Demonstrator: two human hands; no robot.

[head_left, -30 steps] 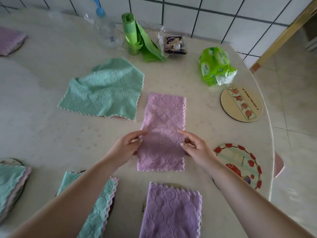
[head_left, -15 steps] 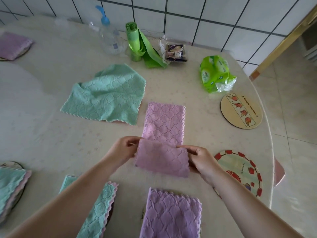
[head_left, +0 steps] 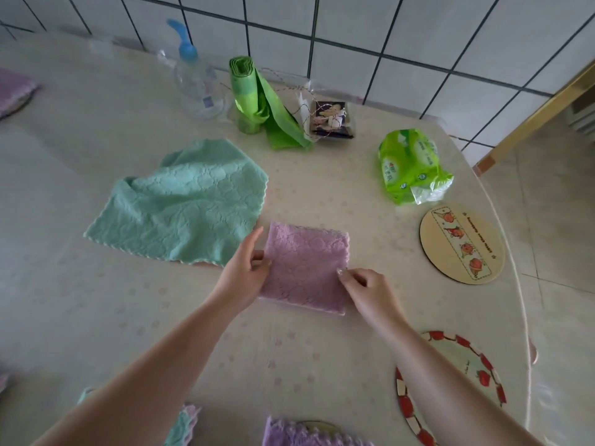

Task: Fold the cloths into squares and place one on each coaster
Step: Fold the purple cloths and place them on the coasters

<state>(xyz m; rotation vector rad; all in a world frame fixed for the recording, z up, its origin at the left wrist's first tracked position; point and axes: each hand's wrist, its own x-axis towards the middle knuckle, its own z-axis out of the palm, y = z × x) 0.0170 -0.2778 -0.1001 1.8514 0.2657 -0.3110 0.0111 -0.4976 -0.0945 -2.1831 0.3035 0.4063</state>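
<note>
Head camera is looking down on the round table (head_left: 96,317), and the pink cloth (head_left: 306,268) is lying folded into a square near the middle, just beside the right edge of the spread green cloth (head_left: 183,204). The left hand (head_left: 241,275) is sitting at the pink cloth's left edge, thumb and fingertips pinching the fabric there, index finger pointing up along the side. The right hand (head_left: 367,291) is curling in at the right edge — fingertips nipping the cloth near its lower right corner.

Over toward the table's right edge, the tan coaster with fruit pictures (head_left: 462,244) is lying bare, and the red-bordered coaster (head_left: 467,375) is lying nearer the person, partly hidden under the right forearm. Along the near edge, a folded purple cloth (head_left: 302,434) is covering another coaster, and a green-and-pink folded cloth (head_left: 182,426) is peeking out beside the left forearm. At the far left edge, one more pink cloth (head_left: 13,91) is resting on a coaster.

Toward the far edge, by the tiled wall — a clear pump bottle with a blue top (head_left: 196,82), a roll of green bags (head_left: 257,101), a small dark packet (head_left: 331,120) and a green tissue pack (head_left: 412,165).
</note>
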